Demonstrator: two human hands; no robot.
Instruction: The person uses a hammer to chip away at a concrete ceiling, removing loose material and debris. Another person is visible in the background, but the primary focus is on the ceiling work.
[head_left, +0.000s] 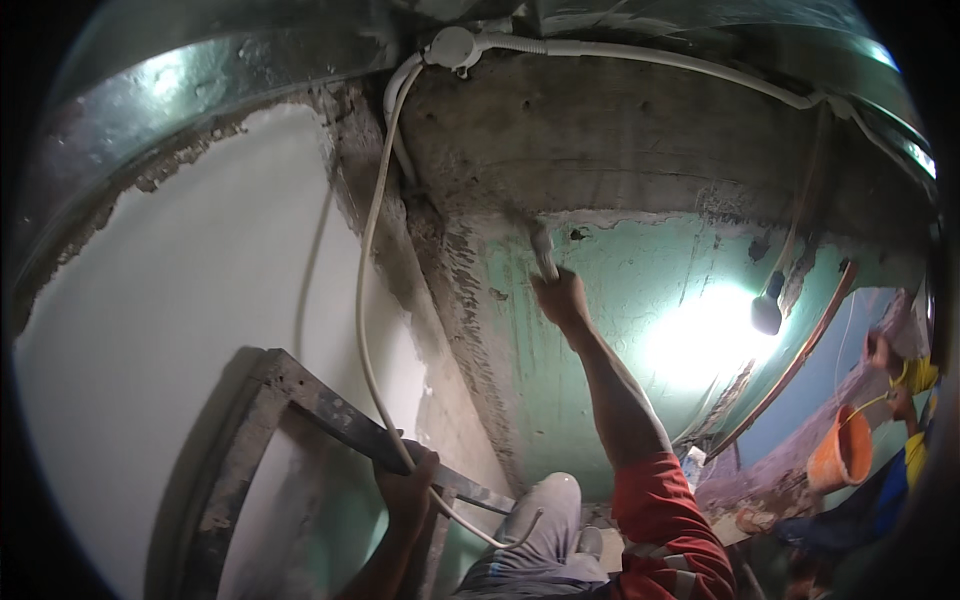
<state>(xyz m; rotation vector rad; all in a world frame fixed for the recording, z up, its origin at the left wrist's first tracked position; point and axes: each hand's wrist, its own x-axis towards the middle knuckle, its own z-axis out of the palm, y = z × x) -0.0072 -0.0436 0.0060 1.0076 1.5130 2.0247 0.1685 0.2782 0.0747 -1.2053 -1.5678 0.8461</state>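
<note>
My right hand [560, 297] is closed around the pale handle of a short hand tool [544, 250], raised against the far wall. The tool's dark head is smeared by motion near where the green paint meets bare concrete, so its kind is unclear. Lower left, my left hand [408, 490] grips the top bar of a dirty, stained frame [340, 415] that leans by the white wall. A pale cable [364, 290] hangs from above and passes across the left hand, its loose end curling over my leg. Rough chip marks run down the green wall's left edge [465, 290].
A lit bulb [767, 312] hangs on a wire before the green wall [600, 400]. A round junction box [453, 47] and white conduit [640, 52] run along the top. At right, another person's hand [900, 403] is near an orange bucket [840, 450]. A curved brown strip [800, 360] borders an opening.
</note>
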